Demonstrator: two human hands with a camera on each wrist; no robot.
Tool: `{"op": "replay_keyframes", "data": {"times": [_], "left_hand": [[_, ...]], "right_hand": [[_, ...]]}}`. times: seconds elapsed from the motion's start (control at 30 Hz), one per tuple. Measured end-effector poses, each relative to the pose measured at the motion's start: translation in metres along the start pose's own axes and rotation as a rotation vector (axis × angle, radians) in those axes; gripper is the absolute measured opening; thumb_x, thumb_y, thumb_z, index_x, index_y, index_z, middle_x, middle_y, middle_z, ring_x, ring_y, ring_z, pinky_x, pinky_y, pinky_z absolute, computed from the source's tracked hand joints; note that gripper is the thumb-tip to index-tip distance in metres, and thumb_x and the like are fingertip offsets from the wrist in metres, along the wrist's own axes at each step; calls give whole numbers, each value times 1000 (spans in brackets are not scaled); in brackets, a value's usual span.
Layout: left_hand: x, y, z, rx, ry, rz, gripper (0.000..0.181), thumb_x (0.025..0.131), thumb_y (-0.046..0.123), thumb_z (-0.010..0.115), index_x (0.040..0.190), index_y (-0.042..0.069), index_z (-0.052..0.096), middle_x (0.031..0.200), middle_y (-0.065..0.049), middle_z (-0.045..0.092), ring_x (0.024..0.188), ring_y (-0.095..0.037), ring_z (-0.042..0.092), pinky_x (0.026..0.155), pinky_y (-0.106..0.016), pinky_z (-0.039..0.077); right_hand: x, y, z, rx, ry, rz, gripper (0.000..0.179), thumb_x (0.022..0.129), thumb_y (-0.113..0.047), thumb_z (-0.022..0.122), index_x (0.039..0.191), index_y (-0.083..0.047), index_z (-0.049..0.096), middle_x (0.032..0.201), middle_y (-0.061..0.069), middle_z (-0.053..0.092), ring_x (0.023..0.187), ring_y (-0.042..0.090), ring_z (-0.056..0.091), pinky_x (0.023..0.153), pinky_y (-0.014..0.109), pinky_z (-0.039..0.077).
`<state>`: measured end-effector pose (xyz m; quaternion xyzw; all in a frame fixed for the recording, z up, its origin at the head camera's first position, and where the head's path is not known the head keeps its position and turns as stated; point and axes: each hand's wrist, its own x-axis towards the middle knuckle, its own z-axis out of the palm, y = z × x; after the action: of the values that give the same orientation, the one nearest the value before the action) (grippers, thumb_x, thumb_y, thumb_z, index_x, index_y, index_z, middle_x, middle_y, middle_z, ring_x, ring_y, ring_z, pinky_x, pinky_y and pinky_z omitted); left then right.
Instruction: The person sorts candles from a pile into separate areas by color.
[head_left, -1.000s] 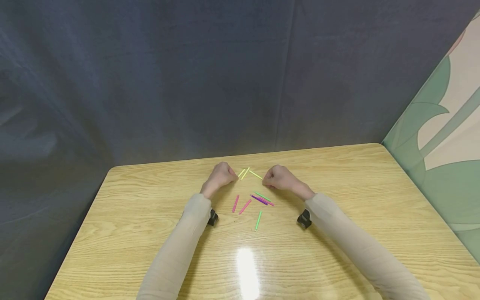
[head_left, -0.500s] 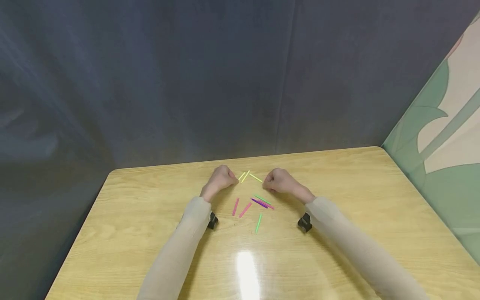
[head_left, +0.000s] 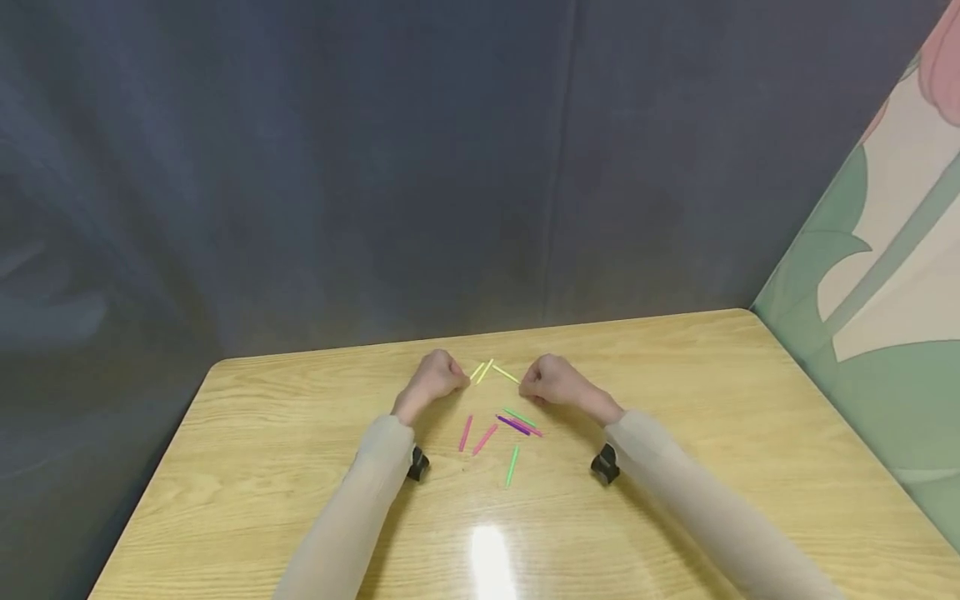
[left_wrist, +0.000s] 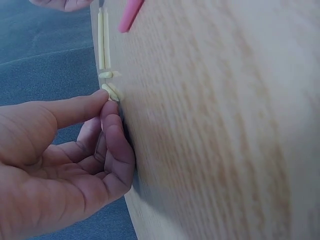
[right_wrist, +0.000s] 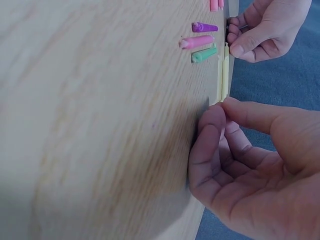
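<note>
In the head view, three thin yellow sticks lie near the table's far edge, between the hands. My left hand (head_left: pixel 435 382) pinches the near end of the left yellow stick (left_wrist: pixel 111 93) between thumb and forefinger, low at the tabletop. The middle yellow stick (head_left: pixel 486 371) slants close beside it. On the other side, my right hand (head_left: pixel 557 382) pinches the outer end of the right yellow stick (head_left: pixel 506 374), which slopes up toward the middle one's top. In both wrist views the other fingers are curled in, close to the wood.
Nearer me on the wooden table (head_left: pixel 255 467) lie two pink sticks (head_left: pixel 485 439), a green stick (head_left: pixel 512 466), and a cluster of a purple stick (head_left: pixel 513 425), another pink stick (head_left: pixel 537 433) and another green stick (head_left: pixel 520 417). A dark curtain (head_left: pixel 375 183) hangs behind the table.
The head view has tilted, so the table sits lower in the picture. Both hands keep their pinch on the yellow sticks, and the sticks hold nearly the same arrangement.
</note>
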<state>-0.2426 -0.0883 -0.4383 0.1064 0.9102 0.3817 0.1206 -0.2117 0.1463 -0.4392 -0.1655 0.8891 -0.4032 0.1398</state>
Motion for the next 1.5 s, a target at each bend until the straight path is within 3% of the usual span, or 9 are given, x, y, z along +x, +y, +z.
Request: {"op": "replay_keyframes", "data": {"times": [0.17, 0.33, 0.47, 0.73, 0.87, 1.1, 1.5], "left_hand": [[5, 1, -1, -5, -13, 15, 23, 81, 1, 69, 60, -6, 62, 55, -2, 54, 43, -6, 33, 45, -20, 30], [3, 1, 0, 17, -12, 30, 25, 83, 3, 71, 61, -5, 65, 62, -6, 61, 45, -7, 35, 48, -21, 32], [-2, 2, 1, 34, 0, 46, 22, 82, 4, 71, 63, -5, 66, 57, -3, 56, 47, -7, 36, 49, -21, 33], [-10, 8, -1, 44, -70, 50, 23, 83, 1, 69, 61, -6, 65, 55, -8, 58, 43, -8, 35, 64, -27, 43], [-13, 10, -1, 27, -89, 27, 23, 84, 1, 69, 63, -6, 65, 53, -7, 56, 43, -8, 36, 57, -25, 42], [-19, 14, -1, 24, -139, -1, 19, 85, 5, 71, 68, -4, 69, 61, -12, 64, 45, -8, 42, 46, -21, 36], [-28, 21, 3, 68, -180, 9, 24, 83, 12, 75, 64, -2, 69, 58, -11, 62, 45, -7, 40, 45, -20, 32]], "right_hand": [[0, 3, -4, 28, -18, -24, 28, 88, -2, 60, 61, 5, 59, 53, 7, 54, 43, 5, 28, 44, 19, 23], [0, 6, -7, 36, -25, -29, 29, 88, -4, 59, 59, 0, 59, 53, 6, 55, 43, 5, 29, 44, 19, 23], [-2, 5, -9, 35, -26, -63, 32, 88, -4, 57, 56, -5, 57, 51, 4, 53, 43, 4, 30, 44, 19, 24], [-1, 10, -10, -6, -3, -23, 26, 89, -4, 60, 64, 2, 62, 57, 9, 58, 46, 7, 37, 46, 19, 27], [-2, 10, -10, -8, -3, -38, 25, 90, -3, 59, 65, 2, 63, 57, 10, 58, 47, 8, 40, 49, 21, 30], [-2, 8, -11, -7, 10, -17, 20, 88, -5, 61, 70, 1, 68, 58, 7, 60, 49, 7, 43, 47, 19, 30], [-6, 1, -6, 11, -28, -15, 19, 90, -3, 60, 74, 0, 69, 60, 7, 60, 50, 9, 45, 50, 21, 34]]}}
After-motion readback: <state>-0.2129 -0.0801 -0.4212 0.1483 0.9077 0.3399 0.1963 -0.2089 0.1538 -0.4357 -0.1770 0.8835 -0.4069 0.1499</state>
